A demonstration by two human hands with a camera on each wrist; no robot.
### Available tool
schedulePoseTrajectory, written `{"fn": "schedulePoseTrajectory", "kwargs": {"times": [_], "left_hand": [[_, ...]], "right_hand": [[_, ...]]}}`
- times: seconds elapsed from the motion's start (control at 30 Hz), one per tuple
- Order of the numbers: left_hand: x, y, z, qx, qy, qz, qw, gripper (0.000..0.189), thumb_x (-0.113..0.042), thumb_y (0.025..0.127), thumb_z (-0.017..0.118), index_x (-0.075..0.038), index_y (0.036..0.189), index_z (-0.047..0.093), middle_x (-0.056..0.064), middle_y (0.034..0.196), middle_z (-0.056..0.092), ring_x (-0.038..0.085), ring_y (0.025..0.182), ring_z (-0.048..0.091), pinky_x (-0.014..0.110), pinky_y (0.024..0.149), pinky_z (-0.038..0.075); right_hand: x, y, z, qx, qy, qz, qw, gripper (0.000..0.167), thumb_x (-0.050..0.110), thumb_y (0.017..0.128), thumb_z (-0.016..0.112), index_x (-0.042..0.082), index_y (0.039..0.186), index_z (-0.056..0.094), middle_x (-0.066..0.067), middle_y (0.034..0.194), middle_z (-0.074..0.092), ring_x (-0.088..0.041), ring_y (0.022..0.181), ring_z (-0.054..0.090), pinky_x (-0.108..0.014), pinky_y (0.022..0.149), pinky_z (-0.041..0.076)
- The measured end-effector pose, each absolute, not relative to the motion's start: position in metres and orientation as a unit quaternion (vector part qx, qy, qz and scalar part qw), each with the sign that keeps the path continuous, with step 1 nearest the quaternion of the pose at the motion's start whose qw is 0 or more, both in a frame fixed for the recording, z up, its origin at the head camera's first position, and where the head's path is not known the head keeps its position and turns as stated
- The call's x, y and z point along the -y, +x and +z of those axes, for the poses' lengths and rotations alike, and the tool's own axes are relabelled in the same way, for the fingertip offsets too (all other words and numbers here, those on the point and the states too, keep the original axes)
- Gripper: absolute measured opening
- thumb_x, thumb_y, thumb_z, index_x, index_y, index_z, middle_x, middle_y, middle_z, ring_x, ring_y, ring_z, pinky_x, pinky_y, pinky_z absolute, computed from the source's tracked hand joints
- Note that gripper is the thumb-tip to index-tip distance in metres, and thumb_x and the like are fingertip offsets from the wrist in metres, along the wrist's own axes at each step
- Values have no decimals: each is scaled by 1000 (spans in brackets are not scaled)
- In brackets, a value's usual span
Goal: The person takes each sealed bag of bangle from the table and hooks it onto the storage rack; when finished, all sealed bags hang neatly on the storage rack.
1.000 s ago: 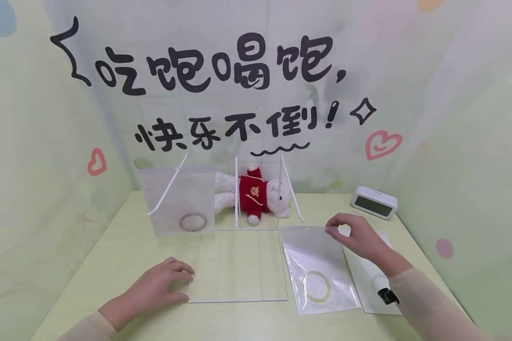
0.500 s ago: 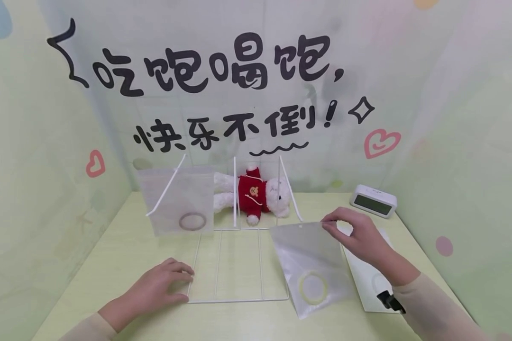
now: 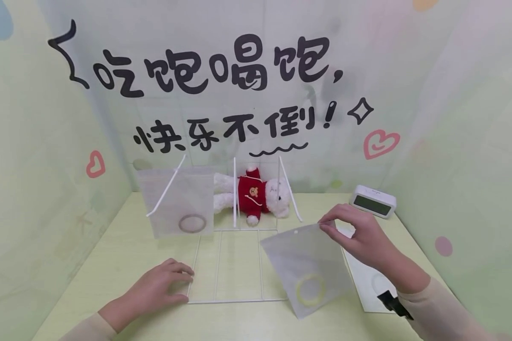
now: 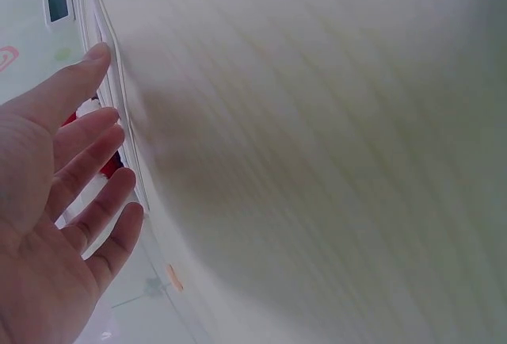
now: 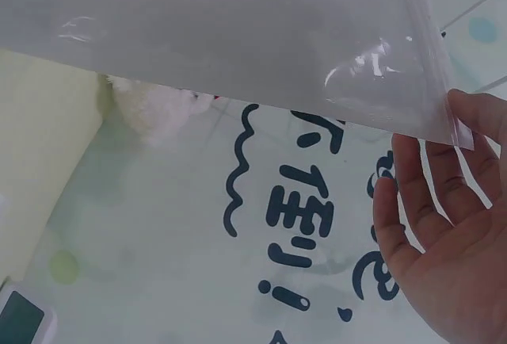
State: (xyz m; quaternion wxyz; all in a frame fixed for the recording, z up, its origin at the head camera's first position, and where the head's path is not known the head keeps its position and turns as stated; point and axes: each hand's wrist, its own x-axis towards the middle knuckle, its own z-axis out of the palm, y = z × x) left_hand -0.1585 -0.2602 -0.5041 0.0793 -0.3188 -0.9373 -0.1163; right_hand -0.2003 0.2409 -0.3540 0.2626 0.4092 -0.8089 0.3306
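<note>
My right hand (image 3: 360, 241) pinches the top right corner of a translucent zip bag (image 3: 288, 265), which hangs tilted with a pale yellow ring (image 3: 297, 290) inside, near its bottom. In the right wrist view the bag (image 5: 238, 35) stretches across the top, its corner between thumb and fingers. A white wire rack (image 3: 239, 300) stands mid-table with prongs sticking up and forward. My left hand (image 3: 155, 286) rests at the left side of the rack's base, fingers loosely spread in the left wrist view. Another zip bag (image 3: 198, 194) with a grey-brown ring hangs on the rack's left prong.
Behind the rack lies a white plush bear (image 3: 251, 192) in a red hoodie. A white digital clock (image 3: 373, 201) stands at the back right. Partly under my right forearm is a flat white bag (image 3: 360, 279) with a faint ring. Printed curtains enclose the table.
My right hand has lifted the bag with the yellow ring off the table and drawn it slightly left, tilting it toward the rack. My left hand stays at the rack.
</note>
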Motion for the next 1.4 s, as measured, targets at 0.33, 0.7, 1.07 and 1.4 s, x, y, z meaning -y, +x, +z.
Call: {"fn": "schedulePoseTrajectory", "kwargs": {"times": [0.33, 0.7, 1.07, 1.4], "left_hand": [[260, -158, -501, 940, -313, -118, 74, 39, -42, 77, 86, -23, 111, 79, -15, 123, 69, 13, 111, 61, 41, 93, 60], [261, -157, -501, 938, -315, -121, 78, 40, -42, 77, 87, -22, 110, 79, -15, 122, 69, 13, 111, 61, 41, 93, 60], [260, -157, -502, 938, -317, -118, 78, 40, -42, 77, 87, -22, 110, 79, -14, 122, 70, 13, 110, 61, 40, 92, 61], [260, -157, -503, 936, -322, -118, 83, 39, -41, 76, 87, -22, 109, 79, -15, 121, 70, 12, 109, 61, 38, 90, 61]], "right_hand": [[-230, -186, -334, 775, 452, 345, 277, 41, -14, 69, 83, 15, 96, 74, 9, 86, 70, -6, 82, 60, -14, 80, 50], [-216, -176, -314, 742, 491, 367, 272, 35, -12, 75, 81, 12, 98, 73, 5, 88, 70, -7, 83, 59, -17, 77, 50], [-203, -171, -290, 703, 524, 361, 318, 3, 10, 95, 74, 7, 96, 75, -1, 87, 70, -10, 85, 60, -17, 80, 51], [-181, -168, -269, 695, 538, 351, 324, 12, 19, 98, 71, 9, 98, 77, 0, 90, 73, -12, 87, 62, -19, 84, 50]]}}
